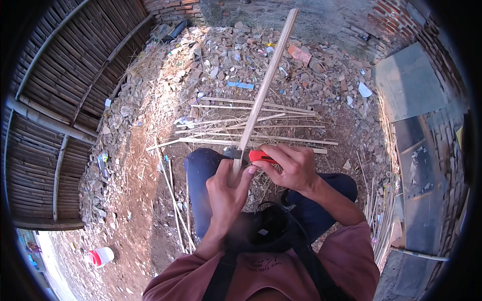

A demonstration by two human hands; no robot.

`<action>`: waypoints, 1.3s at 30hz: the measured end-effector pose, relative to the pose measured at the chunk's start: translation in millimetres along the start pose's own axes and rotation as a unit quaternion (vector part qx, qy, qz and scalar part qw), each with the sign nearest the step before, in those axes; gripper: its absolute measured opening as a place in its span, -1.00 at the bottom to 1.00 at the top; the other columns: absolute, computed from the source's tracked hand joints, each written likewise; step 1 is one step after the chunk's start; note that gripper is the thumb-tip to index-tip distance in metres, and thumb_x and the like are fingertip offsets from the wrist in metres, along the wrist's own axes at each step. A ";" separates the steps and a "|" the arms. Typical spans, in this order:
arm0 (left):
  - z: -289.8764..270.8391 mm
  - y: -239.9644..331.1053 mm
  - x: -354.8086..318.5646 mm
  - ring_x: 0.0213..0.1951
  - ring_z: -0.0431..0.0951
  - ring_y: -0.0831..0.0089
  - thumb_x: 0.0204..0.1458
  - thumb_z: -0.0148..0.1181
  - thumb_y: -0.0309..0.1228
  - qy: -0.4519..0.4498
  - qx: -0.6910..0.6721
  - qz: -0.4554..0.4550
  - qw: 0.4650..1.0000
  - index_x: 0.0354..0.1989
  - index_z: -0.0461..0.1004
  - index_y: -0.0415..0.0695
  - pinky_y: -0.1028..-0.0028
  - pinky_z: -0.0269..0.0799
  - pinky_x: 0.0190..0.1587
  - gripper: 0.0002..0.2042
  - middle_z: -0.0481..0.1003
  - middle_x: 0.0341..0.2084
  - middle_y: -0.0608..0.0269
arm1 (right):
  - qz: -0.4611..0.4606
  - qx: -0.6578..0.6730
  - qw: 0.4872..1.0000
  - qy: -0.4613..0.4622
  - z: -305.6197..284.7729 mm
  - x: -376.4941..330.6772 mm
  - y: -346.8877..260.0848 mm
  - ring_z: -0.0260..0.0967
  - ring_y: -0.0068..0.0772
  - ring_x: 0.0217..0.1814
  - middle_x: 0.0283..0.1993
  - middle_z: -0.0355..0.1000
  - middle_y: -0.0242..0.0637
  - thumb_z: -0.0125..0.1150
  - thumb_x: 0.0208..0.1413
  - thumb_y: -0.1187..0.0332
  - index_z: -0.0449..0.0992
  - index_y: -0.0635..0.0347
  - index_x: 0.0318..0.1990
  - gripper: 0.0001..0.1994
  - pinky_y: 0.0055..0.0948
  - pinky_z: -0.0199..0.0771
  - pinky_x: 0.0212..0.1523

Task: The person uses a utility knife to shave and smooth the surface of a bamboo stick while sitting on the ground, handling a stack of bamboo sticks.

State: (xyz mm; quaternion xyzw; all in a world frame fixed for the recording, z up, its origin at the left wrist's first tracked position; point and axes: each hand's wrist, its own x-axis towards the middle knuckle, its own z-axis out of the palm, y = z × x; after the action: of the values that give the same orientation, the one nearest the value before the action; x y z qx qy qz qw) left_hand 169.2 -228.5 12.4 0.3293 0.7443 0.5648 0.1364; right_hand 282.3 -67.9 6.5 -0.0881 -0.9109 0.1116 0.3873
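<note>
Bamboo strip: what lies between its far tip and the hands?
In the head view, under the bamboo strip, between its tip and the left hand and right hand, lie thinner split bamboo slats crosswise on dry straw and rubble.

A single head-worn fisheye camera looked steeply down from close above the person's lap, facing forward over the dirt ground (145,200) toward rubble and a brick wall (391,15) beyond.
</note>
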 end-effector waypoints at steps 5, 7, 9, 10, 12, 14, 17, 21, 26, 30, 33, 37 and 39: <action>1.9 -1.1 0.2 -0.54 0.19 0.74 0.27 0.42 -0.38 0.022 -0.003 0.029 0.999 -0.29 0.52 -0.27 0.50 0.08 -0.52 -0.77 0.35 -0.67 0.47 | 0.002 0.004 1.000 0.015 0.1 1.6 4.5 0.55 -0.37 -0.57 -0.45 0.58 -0.39 0.50 0.20 0.11 0.70 0.05 -0.13 -0.74 -0.39 0.49 -0.57; -0.8 0.7 -1.3 -0.56 0.19 0.71 0.32 0.36 -0.36 -0.008 0.016 -0.010 1.000 -0.26 0.54 -0.27 0.47 0.09 -0.52 -0.78 0.33 -0.69 0.47 | 0.044 0.015 0.998 0.046 -8.2 12.1 14.5 0.56 -0.36 -0.56 -0.45 0.60 -0.36 0.49 0.22 0.12 0.70 0.08 -0.11 -0.74 -0.38 0.50 -0.55; -5.8 -2.2 -12.8 -0.57 0.18 0.69 0.34 0.34 -0.34 -0.018 0.017 -0.023 0.999 -0.25 0.54 -0.27 0.46 0.09 -0.53 -0.77 0.31 -0.70 0.46 | 0.082 0.031 0.993 0.077 -20.5 28.0 29.9 0.58 -0.34 -0.55 -0.44 0.61 -0.32 0.48 0.24 0.14 0.71 0.10 -0.10 -0.74 -0.37 0.51 -0.53; -5.8 -5.1 -17.4 -0.58 0.18 0.68 0.35 0.32 -0.32 -0.033 0.015 -0.035 0.999 -0.24 0.54 -0.27 0.45 0.09 -0.53 -0.77 0.29 -0.70 0.46 | 0.125 0.014 0.988 0.090 -30.7 33.2 42.7 0.57 -0.33 -0.55 -0.45 0.61 -0.29 0.46 0.27 0.16 0.71 0.12 -0.08 -0.75 -0.38 0.49 -0.52; -4.4 -9.7 -20.8 -0.58 0.18 0.67 0.36 0.31 -0.32 -0.039 0.016 -0.036 0.998 -0.23 0.55 -0.27 0.45 0.09 -0.52 -0.76 0.29 -0.70 0.45 | 0.168 -0.003 0.980 0.104 -41.4 31.2 60.2 0.56 -0.33 -0.55 -0.46 0.60 -0.26 0.45 0.29 0.18 0.71 0.15 -0.06 -0.75 -0.38 0.46 -0.51; -5.0 -9.9 -19.0 -0.58 0.18 0.66 0.37 0.30 -0.31 -0.043 0.021 -0.036 0.998 -0.22 0.55 -0.27 0.46 0.10 -0.51 -0.76 0.28 -0.69 0.44 | 0.197 0.013 0.975 0.107 -41.2 23.7 71.3 0.53 -0.33 -0.55 -0.48 0.59 -0.24 0.43 0.30 0.20 0.70 0.20 -0.04 -0.74 -0.39 0.41 -0.49; -9.3 -8.4 -12.3 -0.60 0.45 0.61 0.34 0.34 -0.34 -0.042 0.028 -0.029 0.998 -0.15 0.52 -0.26 0.46 0.34 -0.52 -0.78 0.50 -0.64 0.28 | 0.188 0.063 0.976 0.089 -42.4 22.4 54.7 0.49 -0.34 -0.56 -0.47 0.58 -0.26 0.41 0.32 0.21 0.70 0.23 -0.05 -0.74 -0.42 0.37 -0.49; -11.0 -9.6 -8.3 -0.49 0.48 0.56 0.19 0.51 -0.29 -0.046 0.033 -0.029 0.998 -0.03 0.51 -0.28 0.46 0.43 -0.39 -0.62 0.55 -0.53 0.25 | 0.045 0.116 0.992 0.020 -15.2 9.4 37.7 0.61 -0.30 -0.47 -0.34 0.65 -0.26 0.46 0.26 0.12 0.69 0.17 -0.10 -0.70 -0.37 0.53 -0.47; -9.6 -17.5 -7.6 -0.48 0.49 0.56 0.09 0.61 -0.27 -0.057 -0.018 -0.011 0.998 0.00 0.52 -0.29 0.46 0.45 -0.38 -0.53 0.56 -0.53 0.25 | -0.024 0.132 0.989 -0.056 3.1 -0.6 17.8 0.62 -0.28 -0.45 -0.32 0.66 -0.33 0.49 0.21 0.07 0.68 0.09 -0.14 -0.70 -0.33 0.59 -0.47; -11.0 -10.5 -7.0 -0.42 0.31 0.78 0.13 0.56 -0.48 -0.099 -0.030 -0.009 0.995 0.03 0.49 -0.33 0.63 0.28 -0.41 -0.60 0.46 -0.51 0.46 | -0.046 0.137 0.988 -0.063 9.7 -3.5 16.7 0.60 -0.31 -0.48 -0.37 0.61 -0.38 0.47 0.21 0.05 0.66 0.08 -0.15 -0.70 -0.31 0.55 -0.50; -6.9 -20.1 -8.6 -0.30 0.51 0.73 0.16 0.52 -0.53 -0.075 -0.111 -0.019 0.991 0.05 0.51 -0.35 0.63 0.47 -0.27 -0.64 0.62 -0.35 0.34 | -0.051 0.140 0.987 -0.059 11.2 -3.4 14.2 0.58 -0.31 -0.50 -0.39 0.59 -0.39 0.48 0.20 0.05 0.66 0.07 -0.15 -0.70 -0.31 0.54 -0.51; -8.5 -22.9 -7.7 -0.17 0.62 0.63 0.18 0.48 -0.57 -0.079 -0.106 -0.035 0.991 0.05 0.53 -0.36 0.59 0.57 -0.15 -0.68 0.68 -0.23 0.22 | -0.046 0.117 0.990 -0.056 12.1 -5.7 11.7 0.55 -0.33 -0.53 -0.42 0.56 -0.40 0.50 0.16 0.08 0.67 0.05 -0.14 -0.71 -0.33 0.53 -0.52; -8.0 -24.1 -7.9 -0.18 0.61 0.63 0.18 0.48 -0.57 -0.076 -0.100 -0.029 0.992 0.04 0.53 -0.36 0.59 0.56 -0.16 -0.68 0.68 -0.24 0.23 | -0.047 0.111 0.992 -0.047 12.4 -5.9 9.4 0.54 -0.34 -0.55 -0.43 0.55 -0.41 0.51 0.14 0.11 0.67 0.05 -0.14 -0.72 -0.34 0.51 -0.53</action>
State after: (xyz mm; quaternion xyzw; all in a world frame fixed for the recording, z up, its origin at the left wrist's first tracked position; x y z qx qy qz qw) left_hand 162.5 -243.1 -8.8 0.3345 0.6804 0.6058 0.2413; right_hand 278.1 -62.0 -8.5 0.0042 -0.9131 0.1978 0.3565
